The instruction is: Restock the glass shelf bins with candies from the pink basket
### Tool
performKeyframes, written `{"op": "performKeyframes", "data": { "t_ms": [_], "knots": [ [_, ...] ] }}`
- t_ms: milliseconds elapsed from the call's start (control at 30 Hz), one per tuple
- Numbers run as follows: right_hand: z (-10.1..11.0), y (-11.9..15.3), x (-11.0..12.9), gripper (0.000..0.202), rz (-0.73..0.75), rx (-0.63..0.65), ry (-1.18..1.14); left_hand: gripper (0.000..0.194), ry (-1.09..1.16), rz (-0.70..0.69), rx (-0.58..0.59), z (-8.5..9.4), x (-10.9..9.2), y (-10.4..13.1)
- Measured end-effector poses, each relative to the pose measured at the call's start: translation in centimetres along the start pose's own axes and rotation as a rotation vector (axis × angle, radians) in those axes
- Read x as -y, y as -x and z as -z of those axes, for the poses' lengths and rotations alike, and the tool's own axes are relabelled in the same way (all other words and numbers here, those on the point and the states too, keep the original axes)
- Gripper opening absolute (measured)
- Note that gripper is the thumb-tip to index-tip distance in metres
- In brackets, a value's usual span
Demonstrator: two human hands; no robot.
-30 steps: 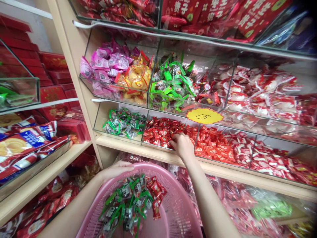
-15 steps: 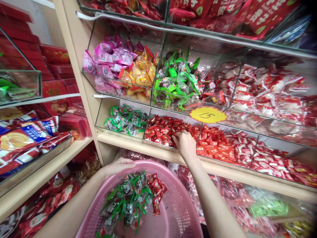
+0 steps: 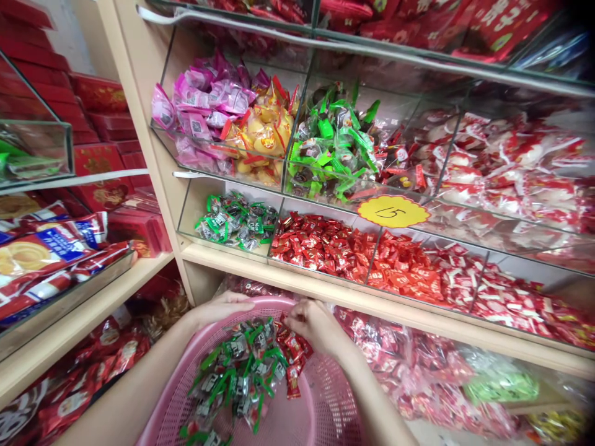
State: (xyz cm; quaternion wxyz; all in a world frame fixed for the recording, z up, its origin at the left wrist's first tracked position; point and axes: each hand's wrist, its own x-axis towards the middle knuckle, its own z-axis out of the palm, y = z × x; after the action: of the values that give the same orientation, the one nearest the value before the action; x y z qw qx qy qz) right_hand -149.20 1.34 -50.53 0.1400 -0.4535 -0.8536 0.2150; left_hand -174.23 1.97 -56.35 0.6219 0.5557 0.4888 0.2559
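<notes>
A pink plastic basket (image 3: 335,387) is in front of me, and my left hand (image 3: 225,308) grips its far left rim. Over the far right part of the basket is my right hand (image 3: 312,325), its fingers curled together at red wrapped candies. How many of them it holds is hidden. Beneath its fingertips more red candies (image 3: 294,371) lie in the basket. Beside them is a larger heap of clear packets with green ends (image 3: 242,371). Beyond the basket, a low clear bin holds a pile of similar red candies (image 3: 311,244).
A wooden shelf edge (image 3: 242,263) runs just beyond the basket. Clear-walled bins above hold purple (image 3: 204,102), yellow (image 3: 264,130) and green-wrapped sweets (image 3: 334,142). A yellow price tag (image 3: 393,211) hangs from the front. Bagged sweets (image 3: 418,365) lie below, right of the basket.
My right hand has moved from the bin of red candies down and toward me, to over the basket. My left hand stays on the rim.
</notes>
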Motion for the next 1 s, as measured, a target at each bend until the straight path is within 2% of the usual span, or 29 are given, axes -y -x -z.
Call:
{"op": "performKeyframes", "data": {
  "t_ms": [67,167,400,633,800,1000],
  "knots": [
    [-1.3,-0.4,-0.4,0.026,-0.073,0.076,0.103,0.049,0.005,-0.008,-0.003,-0.1,0.0,0.0],
    [-2.3,-0.9,-0.7,0.023,-0.132,0.093,0.189,0.05,-0.002,-0.009,-0.019,-0.2,-0.1,0.0],
    [-2.2,-1.1,-0.8,0.016,-0.186,-0.002,0.134,0.051,-0.009,-0.009,0.004,0.0,-0.2,0.2],
    [-2.7,-1.2,-1.3,0.013,-0.245,0.041,0.205,0.052,-0.023,-0.009,-0.027,-0.1,-0.2,0.1],
    [-1.4,-0.9,-0.2,0.015,-0.226,-0.116,0.073,0.05,-0.016,-0.011,-0.013,0.0,0.0,0.0],
    [2.7,-0.7,1.3,0.029,-0.069,-0.373,-0.108,0.054,0.008,-0.001,-0.025,0.0,-0.1,0.0]
  ]
}}
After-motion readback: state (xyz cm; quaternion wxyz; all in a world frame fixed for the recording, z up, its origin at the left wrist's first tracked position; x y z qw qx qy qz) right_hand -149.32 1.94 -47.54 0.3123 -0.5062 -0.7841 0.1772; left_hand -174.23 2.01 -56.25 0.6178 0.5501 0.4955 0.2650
